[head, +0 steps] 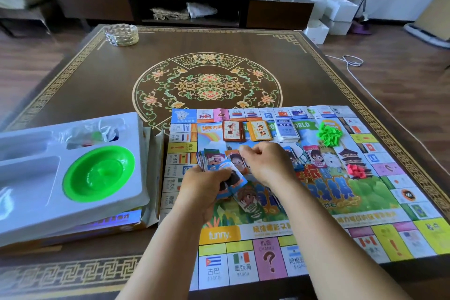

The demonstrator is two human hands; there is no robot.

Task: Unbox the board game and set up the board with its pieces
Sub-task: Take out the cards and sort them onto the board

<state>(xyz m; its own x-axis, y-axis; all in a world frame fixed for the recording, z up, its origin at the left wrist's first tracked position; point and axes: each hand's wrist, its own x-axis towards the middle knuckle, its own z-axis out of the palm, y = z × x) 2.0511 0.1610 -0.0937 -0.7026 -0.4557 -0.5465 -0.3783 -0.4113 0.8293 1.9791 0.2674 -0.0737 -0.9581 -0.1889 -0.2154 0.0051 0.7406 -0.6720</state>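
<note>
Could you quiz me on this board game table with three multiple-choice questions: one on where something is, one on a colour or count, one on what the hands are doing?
1. Where is the round green plastic bowl?
A. In the white plastic tray left of the board
B. On the paper game board
C. On the floor

2. How many card decks lie in a row at the board's far edge?
A. One
B. Three
C. Five

3. What is the left hand doing?
A. Resting flat on the table
B. Gripping a fanned stack of play money notes
C. Lifting the bowl

Answers: 1 A, it sits in a tray recess. 2 B, the brown deck, orange deck and white deck. 3 B, fingers curl round the notes while the right hand pinches one.
</note>
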